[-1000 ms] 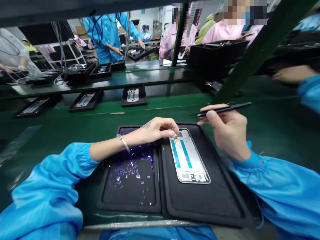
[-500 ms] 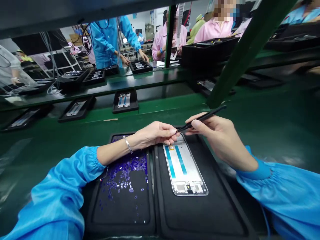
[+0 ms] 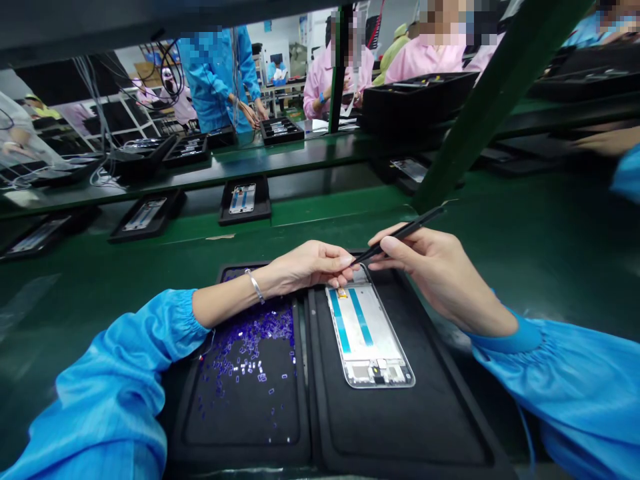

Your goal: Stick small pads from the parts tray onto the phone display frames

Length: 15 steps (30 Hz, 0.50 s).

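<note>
My right hand (image 3: 435, 270) grips a pair of black tweezers (image 3: 417, 223) pen-style, with the tips pointing left and down. Those tips meet the pinched thumb and fingers of my left hand (image 3: 317, 267); anything held there is hidden or too small to make out. Both hands are over the top end of a silver phone frame (image 3: 385, 327), which has two blue strips and a small gold flex part near its upper left. The frame lies on a black tray (image 3: 400, 430). Beside it, under my left forearm, a second black tray (image 3: 240, 423) holds many tiny purple-edged pieces (image 3: 260, 330).
Across the green bench (image 3: 165, 267), phone frames rest in black trays, one nearest at centre left (image 3: 245, 199). A green slanted post (image 3: 493, 127) rises at right. Beyond it stand a black bin (image 3: 415, 103) and co-workers. Another person's blue sleeve (image 3: 627, 177) shows at the right edge.
My right hand has brought the tweezers down and left until their tips meet my left fingers. My left hand has closed its pinch there. Since half a second ago, both hands are nearly still.
</note>
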Motion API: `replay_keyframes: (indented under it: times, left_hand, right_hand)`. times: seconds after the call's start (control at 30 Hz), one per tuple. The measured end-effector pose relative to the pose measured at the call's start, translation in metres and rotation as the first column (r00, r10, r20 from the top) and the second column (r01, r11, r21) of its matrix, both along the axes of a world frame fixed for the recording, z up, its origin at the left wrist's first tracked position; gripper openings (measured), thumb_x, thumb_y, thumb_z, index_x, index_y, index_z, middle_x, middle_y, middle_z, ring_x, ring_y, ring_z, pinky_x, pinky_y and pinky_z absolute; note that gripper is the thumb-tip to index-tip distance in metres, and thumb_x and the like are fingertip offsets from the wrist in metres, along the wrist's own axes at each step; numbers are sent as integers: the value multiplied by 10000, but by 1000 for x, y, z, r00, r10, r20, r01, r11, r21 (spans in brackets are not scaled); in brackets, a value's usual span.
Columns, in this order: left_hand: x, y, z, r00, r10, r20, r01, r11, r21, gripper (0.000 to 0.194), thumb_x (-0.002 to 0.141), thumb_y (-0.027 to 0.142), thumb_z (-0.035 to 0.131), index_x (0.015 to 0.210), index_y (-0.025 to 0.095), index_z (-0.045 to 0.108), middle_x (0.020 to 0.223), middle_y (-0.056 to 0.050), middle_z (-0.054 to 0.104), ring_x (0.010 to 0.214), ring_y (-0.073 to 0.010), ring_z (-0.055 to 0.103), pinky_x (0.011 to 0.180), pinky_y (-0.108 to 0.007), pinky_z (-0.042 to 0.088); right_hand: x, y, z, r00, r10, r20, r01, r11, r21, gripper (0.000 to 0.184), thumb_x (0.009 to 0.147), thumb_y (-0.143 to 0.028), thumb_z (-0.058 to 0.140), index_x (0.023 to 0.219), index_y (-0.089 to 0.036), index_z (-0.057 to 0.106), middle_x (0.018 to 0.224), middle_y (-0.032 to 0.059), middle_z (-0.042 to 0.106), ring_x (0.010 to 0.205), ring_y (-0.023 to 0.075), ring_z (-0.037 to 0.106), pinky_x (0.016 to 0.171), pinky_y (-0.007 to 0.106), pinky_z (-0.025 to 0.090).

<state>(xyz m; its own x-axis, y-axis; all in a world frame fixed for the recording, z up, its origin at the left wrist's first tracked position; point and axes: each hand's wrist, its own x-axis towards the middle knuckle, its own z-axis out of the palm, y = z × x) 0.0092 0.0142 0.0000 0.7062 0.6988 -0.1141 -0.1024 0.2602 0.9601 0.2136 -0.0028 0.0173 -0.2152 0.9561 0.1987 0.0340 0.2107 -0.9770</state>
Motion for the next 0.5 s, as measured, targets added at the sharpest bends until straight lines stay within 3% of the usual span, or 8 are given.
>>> replay_keyframes:
  times: [0.2,0.27,0.3,0.33,0.4,0.43,0.5]
  left_hand:
    - [-4,-4,3,992,77,-103,-60,985,160,458,837,538,658,911,92,583,821,-40,613,667,-85,559,671,-240,447]
    - [-8,-19,7,976,122,-180,-63,950,305,390,883,500,616,930,114,576,819,-26,601,700,-105,551,694,-256,440]
    - [-9,-30,9,962,121,-245,-2,900,435,331,904,456,604,926,128,573,838,-24,595,741,-117,544,725,-266,437]
    - [-11,-43,11,936,114,-334,107,810,577,273,921,411,593,923,139,571,878,-28,591,792,-131,532,759,-275,431]
    - [-10,-71,15,844,135,-519,390,509,767,239,946,383,555,943,145,564,992,-62,573,896,-169,497,809,-303,426]
    - [-8,-84,16,786,180,-591,503,370,781,252,962,391,520,958,143,559,1028,-79,560,916,-188,476,802,-318,427]
    - [-4,-103,18,698,278,-659,626,210,751,263,986,382,453,978,139,552,1049,-96,543,906,-213,448,754,-336,426]
  right_hand:
    - [1,-1,4,997,-62,-45,64,996,58,239,775,-402,728,843,-178,682,806,28,625,707,120,628,692,282,598]
    - [4,1,5,990,-118,-70,125,987,99,206,784,-390,721,831,-193,680,822,25,619,708,115,619,700,288,596]
    - [5,4,5,987,-141,-73,149,982,114,198,785,-385,721,827,-195,679,825,25,617,709,113,616,700,287,595]
    - [6,7,3,986,-156,-65,163,979,125,198,784,-381,722,825,-193,677,821,25,617,707,113,615,695,284,593]
    - [5,14,-3,986,-164,-14,164,976,143,221,784,-387,720,825,-176,671,798,25,619,694,116,623,671,275,584]
    - [4,17,-6,987,-157,26,151,977,153,234,789,-393,714,829,-167,667,790,26,624,687,120,631,662,272,578]
    - [-1,22,-13,984,-132,116,109,977,183,255,801,-407,697,839,-157,663,796,29,640,681,127,648,657,266,567]
